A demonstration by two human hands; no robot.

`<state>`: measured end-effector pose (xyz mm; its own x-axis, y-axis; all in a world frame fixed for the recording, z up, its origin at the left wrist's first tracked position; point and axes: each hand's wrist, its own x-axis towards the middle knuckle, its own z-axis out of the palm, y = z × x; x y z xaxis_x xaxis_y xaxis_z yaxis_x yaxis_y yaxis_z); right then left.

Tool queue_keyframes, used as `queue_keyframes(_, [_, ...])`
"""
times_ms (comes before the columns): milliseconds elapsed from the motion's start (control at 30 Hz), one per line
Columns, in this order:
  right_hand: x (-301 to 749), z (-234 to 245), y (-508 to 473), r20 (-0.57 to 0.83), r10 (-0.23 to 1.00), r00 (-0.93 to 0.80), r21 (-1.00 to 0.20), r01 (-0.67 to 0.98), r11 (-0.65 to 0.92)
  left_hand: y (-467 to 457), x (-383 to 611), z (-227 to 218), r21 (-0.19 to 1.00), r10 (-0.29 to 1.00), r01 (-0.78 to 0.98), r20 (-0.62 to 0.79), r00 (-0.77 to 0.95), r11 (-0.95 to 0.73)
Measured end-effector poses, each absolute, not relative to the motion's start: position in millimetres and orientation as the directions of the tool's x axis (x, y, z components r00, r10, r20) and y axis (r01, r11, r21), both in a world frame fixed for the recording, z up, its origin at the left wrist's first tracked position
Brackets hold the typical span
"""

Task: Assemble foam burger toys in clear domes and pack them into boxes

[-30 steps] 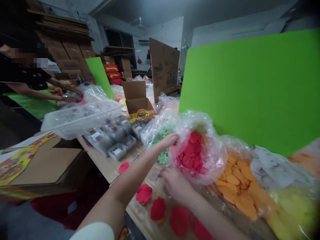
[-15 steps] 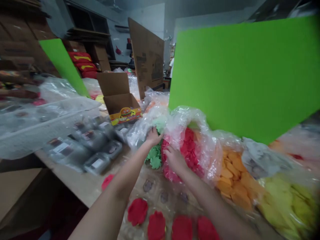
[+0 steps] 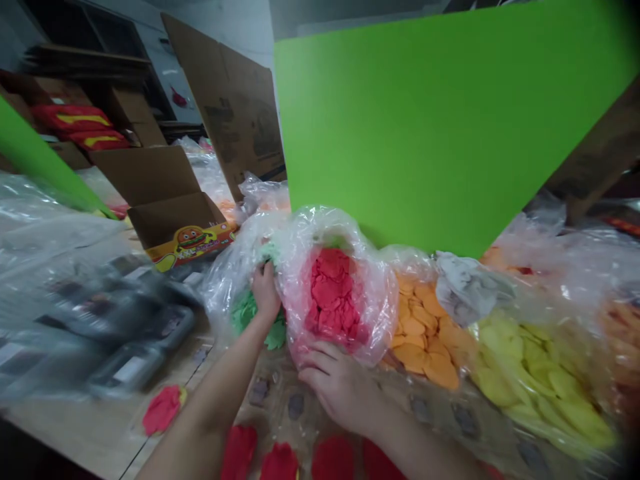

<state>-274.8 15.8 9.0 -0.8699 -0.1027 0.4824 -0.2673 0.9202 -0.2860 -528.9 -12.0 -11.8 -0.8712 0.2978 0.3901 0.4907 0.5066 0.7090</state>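
Observation:
My left hand reaches into a clear plastic bag of green leaf-shaped pieces, fingers curled among them. My right hand rests at the lower front edge of the neighbouring clear bag of red pieces, fingers bent against the plastic. Several red round pieces lie in a clear moulded tray just below my hands.
To the right stand bags of orange pieces and yellow pieces. A large green board rises behind them. An open printed cardboard box and blurred plastic containers are at left. One red piece lies on the wooden table.
The view has swung right and down. My left hand has gone deeper into the green bag. My right hand has dropped from inside the red bag to its lower edge.

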Motion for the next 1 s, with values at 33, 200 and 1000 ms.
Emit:
queue_keyframes(33, [-270,9,17,0.481,-0.099,-0.871,-0.288,-0.264,0.920,-17,-527,-10,0.703,0.316,0.507,0.397,-0.862,0.498])
queue_keyframes(200, [-249,13,19,0.477,-0.050,-0.877,-0.381,-0.258,0.888,-60,-529,10,0.788,0.338,0.454,0.330,-0.882,0.416])
queue_keyframes(1000, [-305,14,-47,0.077,0.403,-0.912,-0.942,0.066,0.328,-116,-489,70,0.995,0.275,-0.097,-0.092,-0.957,-0.005])
